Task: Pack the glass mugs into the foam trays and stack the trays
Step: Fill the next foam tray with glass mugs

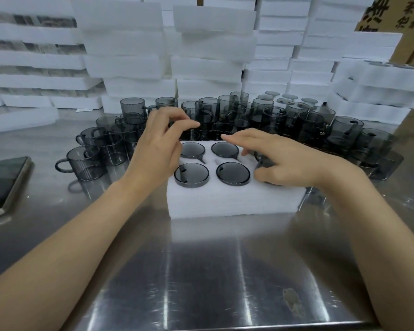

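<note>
Table (pixel 201 271) bears foam tray (pixel 225 201) (4 mugs (pixel 191 174) seated).

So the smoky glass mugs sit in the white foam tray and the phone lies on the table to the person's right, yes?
Not quite: the head view shows the phone lying to the person's left. The mugs do sit in the white foam tray.

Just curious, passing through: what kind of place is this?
Probably a glassware packing room: stacks of foam trays line the back, dozens of grey glass mugs crowd a steel table, and cardboard cartons stand at right.
</note>
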A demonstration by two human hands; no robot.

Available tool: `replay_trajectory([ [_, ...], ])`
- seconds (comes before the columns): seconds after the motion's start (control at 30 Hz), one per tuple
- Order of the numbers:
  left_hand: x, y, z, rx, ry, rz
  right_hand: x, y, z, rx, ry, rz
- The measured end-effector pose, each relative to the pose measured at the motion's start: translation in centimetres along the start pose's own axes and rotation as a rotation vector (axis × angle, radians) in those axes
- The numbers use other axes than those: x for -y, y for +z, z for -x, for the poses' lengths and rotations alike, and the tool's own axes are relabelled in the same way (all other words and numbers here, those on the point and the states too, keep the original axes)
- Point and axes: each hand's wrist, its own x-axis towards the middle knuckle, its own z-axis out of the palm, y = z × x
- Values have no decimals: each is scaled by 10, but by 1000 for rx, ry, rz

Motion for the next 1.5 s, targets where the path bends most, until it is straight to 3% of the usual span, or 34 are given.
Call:
replay_trajectory([
  [0.5, 1, 3, 1, -10, -31, 7, 7, -1, -9, 179, 65, 130],
  [0.6, 2, 3, 1, -9, -34, 1, 7, 1, -9, 142, 69, 77],
  [0.77, 1, 3, 0, -5, -41, -6, 10, 9, -5, 74, 52, 206],
  [1.07, 0, 5, 1, -19, -85, 6, 15, 10, 1, 37, 88, 28],
  [1.2, 2, 6, 2, -30, -101, 22, 13, 21, 2, 36, 43, 181],
  [1.37, 2, 8, 2, -23, -120, 26, 9, 19, -7, 130, 107, 156],
  [1.5, 2, 7, 1, -14, -207, -115, 11, 29, -7, 58, 135, 249],
])
